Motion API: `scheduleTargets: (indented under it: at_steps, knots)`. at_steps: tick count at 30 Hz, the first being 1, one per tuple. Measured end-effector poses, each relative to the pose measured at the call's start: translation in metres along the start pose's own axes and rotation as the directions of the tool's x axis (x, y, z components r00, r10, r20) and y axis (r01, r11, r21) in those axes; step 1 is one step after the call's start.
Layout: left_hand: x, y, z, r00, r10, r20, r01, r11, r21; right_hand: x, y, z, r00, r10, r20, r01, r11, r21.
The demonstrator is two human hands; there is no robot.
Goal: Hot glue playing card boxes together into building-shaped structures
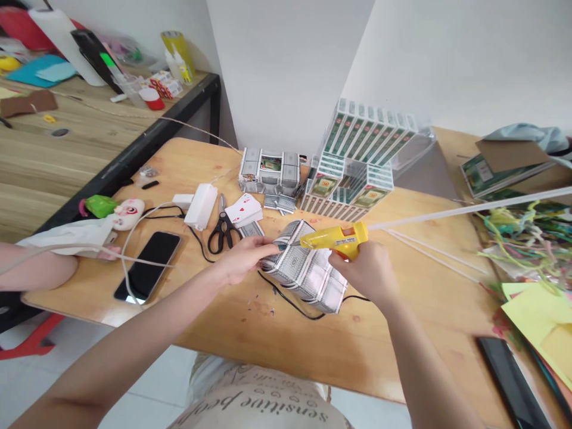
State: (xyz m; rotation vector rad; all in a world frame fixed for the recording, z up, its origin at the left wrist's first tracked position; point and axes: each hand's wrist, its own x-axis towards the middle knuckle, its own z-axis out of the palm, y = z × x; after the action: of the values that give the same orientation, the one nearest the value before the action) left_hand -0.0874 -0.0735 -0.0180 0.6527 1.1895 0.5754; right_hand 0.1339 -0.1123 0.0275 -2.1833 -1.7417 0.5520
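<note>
My right hand [369,271] is wrapped round a yellow glue gun [328,238], with a long white glue stick [469,207] running out of its back to the right. The gun's nozzle points left at a block built of playing cards [306,271], grey patterned backs outward, lying on the table. On the block's left end, my left hand [245,257] grips the edge, its fingertips close to the nozzle. Behind stands a second card-built piece [270,170]. Left of the block lie black-handled scissors [223,229] and loose playing cards [245,210].
Stacked card boxes [353,173] stand at the back. A white power strip [201,205], a phone [148,266] and trailing cables lie left. Tangled coloured strings [531,238], coloured paper [536,316] and a black device [513,381] are right. Another person's arm [36,268] rests at far left.
</note>
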Motion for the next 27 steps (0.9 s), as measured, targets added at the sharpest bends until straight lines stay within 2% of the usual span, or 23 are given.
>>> scheduleTargets:
  at_steps: [5, 8, 16, 23, 27]
  knots:
    - [0.001, 0.0, -0.001, 1.0, -0.011, 0.013, 0.012, 1.0, -0.019, -0.005, 0.003, -0.005, 0.997, 0.017, 0.08, -0.027, 0.992, 0.125]
    - [0.002, -0.001, -0.002, 1.0, -0.008, 0.014, 0.008, 1.0, -0.027, -0.006, 0.005, -0.006, 0.994, 0.018, 0.108, -0.033, 0.989, 0.143]
    - [0.003, -0.004, -0.006, 0.999, -0.005, 0.052, 0.008, 0.998, -0.064, 0.0, 0.0, 0.004, 0.999, -0.037, 0.031, 0.038, 0.998, -0.041]
    - [0.002, -0.001, -0.006, 0.996, -0.046, 0.076, 0.055, 0.991, -0.12, 0.0, -0.003, 0.002, 0.995, -0.083, 0.054, 0.089, 0.988, -0.124]
    - [0.002, -0.002, -0.006, 0.993, -0.058, 0.1, 0.071, 0.989, -0.133, -0.002, -0.007, -0.003, 0.989, -0.127, 0.079, 0.142, 0.961, -0.239]
